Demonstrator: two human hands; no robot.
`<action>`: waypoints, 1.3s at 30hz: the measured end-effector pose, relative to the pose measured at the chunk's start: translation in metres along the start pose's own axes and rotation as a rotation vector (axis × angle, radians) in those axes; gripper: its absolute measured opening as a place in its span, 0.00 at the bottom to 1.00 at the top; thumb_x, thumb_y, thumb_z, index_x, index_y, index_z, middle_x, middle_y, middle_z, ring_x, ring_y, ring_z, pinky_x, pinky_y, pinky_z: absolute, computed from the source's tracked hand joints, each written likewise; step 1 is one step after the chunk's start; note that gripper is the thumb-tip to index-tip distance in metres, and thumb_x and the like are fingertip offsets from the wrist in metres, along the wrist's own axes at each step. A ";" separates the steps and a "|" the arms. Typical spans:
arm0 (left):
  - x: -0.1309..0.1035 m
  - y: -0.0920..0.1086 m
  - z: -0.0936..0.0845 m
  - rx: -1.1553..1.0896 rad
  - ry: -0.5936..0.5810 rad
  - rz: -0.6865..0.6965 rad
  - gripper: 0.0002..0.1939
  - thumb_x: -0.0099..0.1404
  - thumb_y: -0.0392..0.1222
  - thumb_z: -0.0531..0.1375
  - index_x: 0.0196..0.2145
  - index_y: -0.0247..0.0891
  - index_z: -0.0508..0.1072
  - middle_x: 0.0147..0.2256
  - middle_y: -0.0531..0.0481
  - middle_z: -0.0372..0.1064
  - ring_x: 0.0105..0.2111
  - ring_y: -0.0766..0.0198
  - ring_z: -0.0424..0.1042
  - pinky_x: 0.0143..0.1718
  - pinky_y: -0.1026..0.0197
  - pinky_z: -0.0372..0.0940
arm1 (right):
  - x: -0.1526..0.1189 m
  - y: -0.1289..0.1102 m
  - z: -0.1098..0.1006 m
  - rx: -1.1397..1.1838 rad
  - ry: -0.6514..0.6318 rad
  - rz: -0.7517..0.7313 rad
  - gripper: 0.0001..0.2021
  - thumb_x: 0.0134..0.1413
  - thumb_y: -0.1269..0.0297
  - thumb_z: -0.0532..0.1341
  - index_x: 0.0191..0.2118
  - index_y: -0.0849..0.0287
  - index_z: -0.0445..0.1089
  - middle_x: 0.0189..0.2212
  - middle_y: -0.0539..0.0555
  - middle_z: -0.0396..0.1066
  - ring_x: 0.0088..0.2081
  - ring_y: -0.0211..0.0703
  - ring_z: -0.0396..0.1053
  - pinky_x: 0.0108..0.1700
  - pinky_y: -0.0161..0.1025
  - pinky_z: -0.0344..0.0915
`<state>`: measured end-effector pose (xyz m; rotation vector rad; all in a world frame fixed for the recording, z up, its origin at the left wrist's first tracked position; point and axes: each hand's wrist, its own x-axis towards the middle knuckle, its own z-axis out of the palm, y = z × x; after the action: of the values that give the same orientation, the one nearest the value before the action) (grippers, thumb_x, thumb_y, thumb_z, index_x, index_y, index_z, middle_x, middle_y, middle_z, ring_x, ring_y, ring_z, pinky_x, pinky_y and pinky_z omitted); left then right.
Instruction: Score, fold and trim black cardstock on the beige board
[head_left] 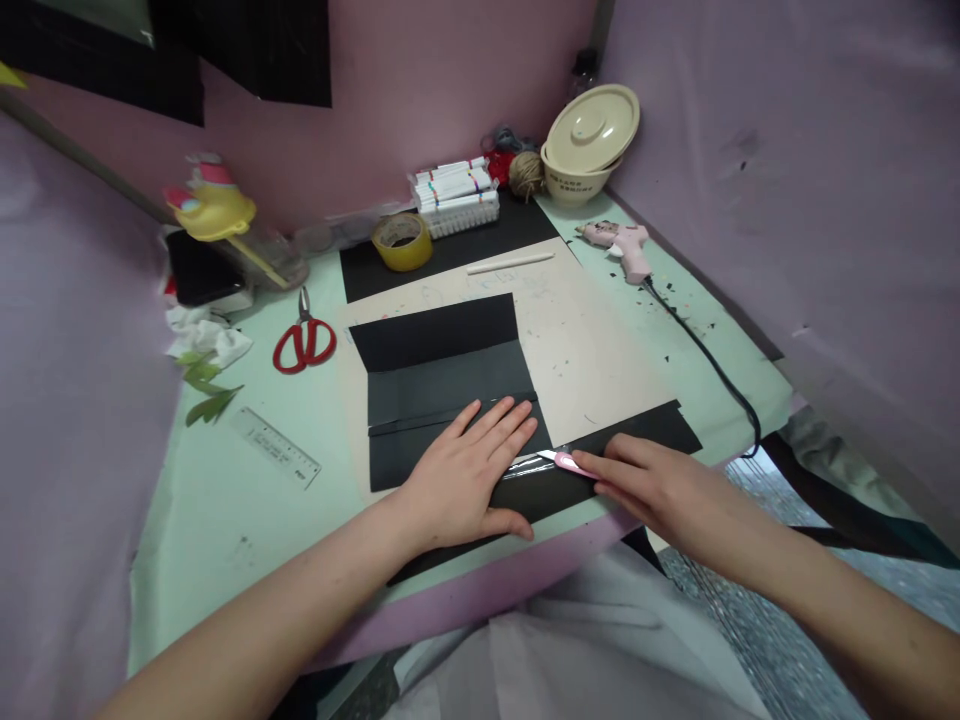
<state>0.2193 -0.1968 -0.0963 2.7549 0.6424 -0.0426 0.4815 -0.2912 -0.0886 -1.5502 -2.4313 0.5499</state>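
The left hand point(466, 470) is lying flat, palm down, fingers spread and stretched forward, pressing on the black paper point(442, 385) near the front edge of the table point(225, 510); it is gripping nothing. The right hand point(660, 490) is closing around a pink craft knife point(568, 461), fingers extended along the handle, the blade tip pointing left and touching a glossy black strip point(600, 455) that is running from the left hand's thumb out to the right. The knife is sitting just beside the left hand's fingertips, between the two hands.

The black paper is lying folded in panels on a beige cutting board point(585, 340) in the middle of the table, its far panel lying flat toward the wall. Red scissors point(304, 340) are lying left of the paper, well apart from it. A clear ruler point(274, 446) is lying nearer the left front, tilted. Green leaf scraps point(206, 390) and crumpled white tissue point(210, 335) are sitting at the left edge.

At the back, a roll of tape point(403, 241) is standing beside a pack of markers point(456, 196); a ball of twine point(527, 173) and a lidded beige bowl point(589, 140) are sitting in the corner. A pink glue gun point(622, 243) is lying on the right, its black cord point(705, 355) trailing toward the front edge. A white stick point(510, 262) is lying near the far edge of the board. A yellow toy point(214, 205) is standing at the far left.
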 end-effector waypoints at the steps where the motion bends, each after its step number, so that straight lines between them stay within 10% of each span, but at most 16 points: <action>1: 0.001 0.003 0.002 0.001 0.014 -0.023 0.55 0.57 0.77 0.46 0.69 0.35 0.42 0.69 0.41 0.37 0.69 0.49 0.36 0.67 0.45 0.31 | 0.001 -0.002 0.001 -0.007 0.012 0.003 0.19 0.68 0.62 0.49 0.60 0.53 0.65 0.32 0.53 0.65 0.29 0.37 0.65 0.29 0.34 0.62; 7: 0.011 0.020 0.003 -0.068 0.054 -0.192 0.51 0.62 0.69 0.53 0.69 0.33 0.40 0.69 0.37 0.38 0.69 0.47 0.36 0.67 0.40 0.37 | 0.002 -0.005 0.003 -0.019 0.046 0.050 0.19 0.69 0.60 0.48 0.60 0.53 0.64 0.32 0.54 0.66 0.29 0.38 0.66 0.29 0.35 0.62; 15: 0.000 -0.006 -0.018 -0.345 0.028 -0.091 0.31 0.67 0.34 0.55 0.65 0.42 0.50 0.68 0.45 0.44 0.69 0.60 0.38 0.68 0.46 0.46 | 0.000 -0.007 0.002 -0.040 0.041 0.083 0.19 0.68 0.59 0.47 0.59 0.53 0.65 0.32 0.53 0.66 0.28 0.38 0.66 0.28 0.36 0.62; 26: -0.013 0.000 0.000 -0.151 0.184 -0.150 0.21 0.70 0.47 0.55 0.58 0.39 0.63 0.62 0.41 0.59 0.66 0.53 0.50 0.66 0.42 0.49 | 0.002 -0.011 0.004 -0.056 0.082 0.070 0.19 0.69 0.59 0.47 0.58 0.53 0.67 0.30 0.53 0.66 0.26 0.36 0.64 0.26 0.34 0.60; 39: -0.026 0.003 -0.002 -0.021 0.044 -0.181 0.31 0.70 0.52 0.54 0.65 0.40 0.54 0.67 0.45 0.46 0.68 0.53 0.42 0.67 0.42 0.40 | 0.005 -0.018 0.002 -0.005 0.027 0.053 0.19 0.68 0.61 0.49 0.60 0.54 0.65 0.33 0.53 0.66 0.28 0.37 0.68 0.29 0.35 0.65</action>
<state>0.1976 -0.2102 -0.0908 2.6765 0.8967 -0.0157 0.4637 -0.2940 -0.0834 -1.6179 -2.3790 0.5292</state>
